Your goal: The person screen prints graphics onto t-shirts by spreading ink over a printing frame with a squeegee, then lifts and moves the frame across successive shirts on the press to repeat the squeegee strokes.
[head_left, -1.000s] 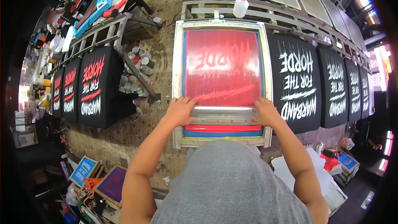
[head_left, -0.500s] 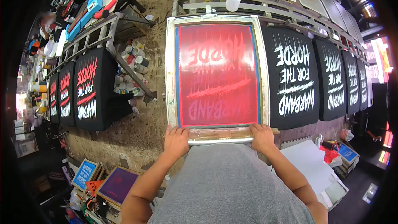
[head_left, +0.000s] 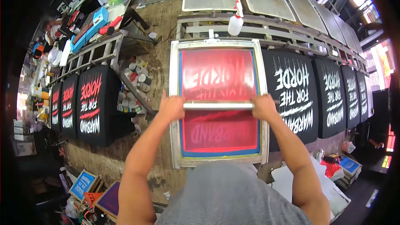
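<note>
A long squeegee (head_left: 218, 106) lies across the middle of a framed printing screen (head_left: 176, 141), held at both ends. My left hand (head_left: 172, 107) is closed on its left end, the thumb sticking up, and my right hand (head_left: 263, 106) is closed on its right end. Red ink (head_left: 221, 141) coats the mesh, with mirrored lettering showing through above and below the bar. Blue tape lines the inside of the frame. Close to the frame's right side is a black shirt (head_left: 291, 91) with white lettering.
More white-lettered black shirts (head_left: 332, 96) run off to the right. On the left, shirts (head_left: 90, 104) carry red and white lettering. A spray bottle (head_left: 235, 25) stands on the rail behind the screen. Ink containers (head_left: 139, 75) crowd the floor at left; white sheets (head_left: 287, 183) lie at lower right.
Both hands have carried the squeegee from the screen's near edge to its middle, away from my body. The view has shifted, so the screen sits lower in the picture.
</note>
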A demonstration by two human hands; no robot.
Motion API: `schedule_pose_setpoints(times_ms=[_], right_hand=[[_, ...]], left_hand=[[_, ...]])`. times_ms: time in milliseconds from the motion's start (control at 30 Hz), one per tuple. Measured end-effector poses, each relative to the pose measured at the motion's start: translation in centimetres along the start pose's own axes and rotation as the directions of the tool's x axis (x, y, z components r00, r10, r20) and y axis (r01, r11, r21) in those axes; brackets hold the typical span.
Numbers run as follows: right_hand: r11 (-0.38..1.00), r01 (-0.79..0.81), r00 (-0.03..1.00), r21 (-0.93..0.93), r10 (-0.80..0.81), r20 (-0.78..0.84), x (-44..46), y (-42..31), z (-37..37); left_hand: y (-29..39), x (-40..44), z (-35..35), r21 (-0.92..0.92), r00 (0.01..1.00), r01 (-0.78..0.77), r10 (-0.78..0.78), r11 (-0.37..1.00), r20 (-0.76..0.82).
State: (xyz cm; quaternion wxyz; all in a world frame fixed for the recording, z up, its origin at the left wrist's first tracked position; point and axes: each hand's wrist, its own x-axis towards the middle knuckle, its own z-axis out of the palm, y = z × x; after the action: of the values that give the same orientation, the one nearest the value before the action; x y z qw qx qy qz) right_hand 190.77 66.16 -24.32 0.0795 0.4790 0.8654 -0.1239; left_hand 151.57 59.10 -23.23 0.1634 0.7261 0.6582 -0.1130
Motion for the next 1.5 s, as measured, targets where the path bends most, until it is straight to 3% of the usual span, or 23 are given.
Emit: schedule_pose_setpoints(times_ms=[133, 267, 567, 700, 867, 900, 1267, 1433, 1500], right_hand=[[0.998, -0.066, 0.996, -0.014, 0.065, -0.066, 11.5, 3.2, -4.7], [0.988, -0.132, 0.991, -0.085, 0.132, 0.003, 19.2, 5.6, -6.8], [0.986, -0.127, 0.988, -0.104, 0.135, 0.073, 24.5, 7.6, -7.3], [0.986, -0.137, 0.978, -0.095, 0.149, 0.146, 23.3, 7.2, -7.0], [0.993, -0.121, 0.975, -0.007, 0.12, 0.187, 19.3, 5.9, -6.6], [0.993, -0.114, 0.971, -0.016, 0.115, 0.208, 18.6, 5.6, -6.2], [0.995, -0.098, 0.954, -0.031, 0.103, 0.282, 6.7, 1.1, -2.7], [0.992, -0.117, 0.946, -0.036, 0.123, 0.3, 0.0, -1.3, -0.5], [0.993, -0.108, 0.972, 0.048, 0.096, 0.214, -2.8, -2.1, 0.5]], left_hand=[[-2.4, 10.6, -5.8, -0.001, 0.995, 0.084, -0.084, 0.996, -0.046], [-4.4, 18.4, -7.6, 0.05, 0.988, 0.134, -0.129, 0.99, -0.086], [-5.1, 22.6, -8.8, 0.05, 0.978, 0.201, -0.198, 0.978, -0.065], [-5.4, 21.8, -7.6, 0.104, 0.99, 0.124, -0.117, 0.987, -0.076], [-3.7, 17.4, -7.6, 0.065, 0.984, 0.157, -0.161, 0.986, 0.071], [-3.6, 16.3, -6.9, 0.046, 0.991, 0.135, -0.136, 0.99, 0.02], [-0.7, 5.1, -1.1, 0.021, 0.992, 0.094, -0.096, 0.995, 0.085], [1.8, -1.7, 1.3, -0.099, 0.988, 0.129, -0.119, 0.987, 0.096], [2.8, -4.3, 2.1, -0.101, 0.986, 0.133, -0.122, 0.986, 0.11]])
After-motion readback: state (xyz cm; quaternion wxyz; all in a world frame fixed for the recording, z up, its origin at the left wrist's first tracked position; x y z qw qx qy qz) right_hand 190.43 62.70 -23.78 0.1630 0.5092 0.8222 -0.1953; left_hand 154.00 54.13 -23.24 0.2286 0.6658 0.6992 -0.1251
